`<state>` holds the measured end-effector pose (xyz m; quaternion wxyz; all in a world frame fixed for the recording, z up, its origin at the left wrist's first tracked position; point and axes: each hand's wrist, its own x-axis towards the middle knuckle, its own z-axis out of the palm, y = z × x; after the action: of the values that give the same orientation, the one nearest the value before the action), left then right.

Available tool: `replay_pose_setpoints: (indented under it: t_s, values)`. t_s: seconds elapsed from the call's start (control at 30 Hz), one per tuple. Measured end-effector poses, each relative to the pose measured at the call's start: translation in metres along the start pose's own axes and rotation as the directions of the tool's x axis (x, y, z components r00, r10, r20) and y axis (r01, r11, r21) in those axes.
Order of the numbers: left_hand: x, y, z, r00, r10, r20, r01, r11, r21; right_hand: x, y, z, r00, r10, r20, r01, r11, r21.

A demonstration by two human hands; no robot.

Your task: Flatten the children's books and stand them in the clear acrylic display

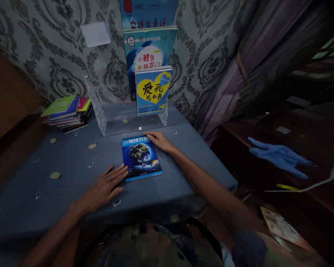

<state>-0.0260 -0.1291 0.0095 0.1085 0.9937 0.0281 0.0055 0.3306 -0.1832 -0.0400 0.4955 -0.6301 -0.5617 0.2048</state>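
Note:
A blue book (pixel 139 154) with a globe on its cover lies flat on the cloth-covered table, front side up. My left hand (pixel 104 187) rests palm down beside it, fingers stretched out and tips touching the lower left edge. At the top right corner, my right hand (pixel 158 140) has its fingers bent round the book's edge, partly covering the title. Just behind the book stands a clear acrylic rack (pixel 130 125). Standing at its right side are a blue book with a yellow heart (pixel 153 92), a teal picture book (pixel 150 44) and another blue book (pixel 150 13).
A stack of thin books (pixel 68 111) sits at the table's back left. Patterned wallpaper (pixel 61 66) and a tied curtain (pixel 228 81) border the table (pixel 80 159). To the right, a blue glove (pixel 278 154) lies on a dark red surface, near a white cable (pixel 320 181).

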Motion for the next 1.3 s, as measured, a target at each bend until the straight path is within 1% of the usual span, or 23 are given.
replay_pose_setpoints:
  t_s: [0.1, 0.2, 0.37, 0.5, 0.63, 0.77, 0.87, 0.97, 1.07, 1.17, 1.3]
  values:
    - [0.006, -0.003, 0.0, 0.999, -0.034, -0.001, 0.034, 0.999, -0.012, -0.001, -0.002, 0.0, 1.0, -0.006, 0.006, 0.006, 1.0, -0.015]
    - [0.021, -0.012, 0.0, 0.997, -0.074, -0.003, 0.073, 0.997, -0.031, -0.002, -0.004, 0.0, 1.0, 0.006, 0.015, -0.005, 0.999, -0.041]
    - [0.056, -0.034, -0.005, 0.988, -0.152, -0.019, 0.15, 0.986, -0.072, -0.001, -0.005, 0.0, 1.0, -0.019, 0.009, 0.02, 0.997, -0.079]
    - [0.084, -0.053, -0.008, 0.98, -0.197, -0.031, 0.195, 0.979, -0.06, -0.001, -0.004, 0.0, 1.0, -0.023, 0.011, 0.023, 0.997, -0.072]
    - [0.11, -0.061, -0.01, 0.982, -0.188, -0.031, 0.187, 0.982, -0.033, 0.0, -0.004, 0.0, 1.0, -0.003, 0.002, 0.003, 0.999, -0.032]
    - [0.134, -0.055, -0.012, 0.991, -0.132, -0.005, 0.132, 0.991, -0.014, 0.002, -0.006, -0.002, 1.0, 0.005, -0.008, -0.005, 0.999, 0.035]
    - [0.152, -0.047, -0.01, 0.997, -0.071, -0.024, 0.071, 0.997, 0.009, 0.004, -0.006, -0.004, 1.0, 0.0, -0.005, 0.001, 0.992, 0.126]
    - [0.168, -0.039, -0.005, 1.0, 0.003, -0.02, -0.003, 0.999, 0.037, 0.006, -0.005, -0.005, 0.999, 0.032, 0.003, -0.032, 0.976, 0.218]
    - [0.181, -0.034, -0.003, 0.999, 0.049, 0.0, -0.049, 0.997, 0.065, 0.006, -0.004, -0.006, 0.999, 0.051, 0.009, -0.052, 0.965, 0.257]
    - [0.184, -0.03, -0.002, 0.998, 0.057, -0.009, -0.056, 0.996, 0.071, 0.005, -0.005, -0.007, 0.999, 0.045, 0.019, -0.048, 0.967, 0.252]
    - [0.176, -0.021, -0.002, 0.995, 0.098, 0.015, -0.099, 0.994, 0.048, 0.005, -0.006, -0.007, 0.999, 0.044, 0.023, -0.048, 0.973, 0.227]
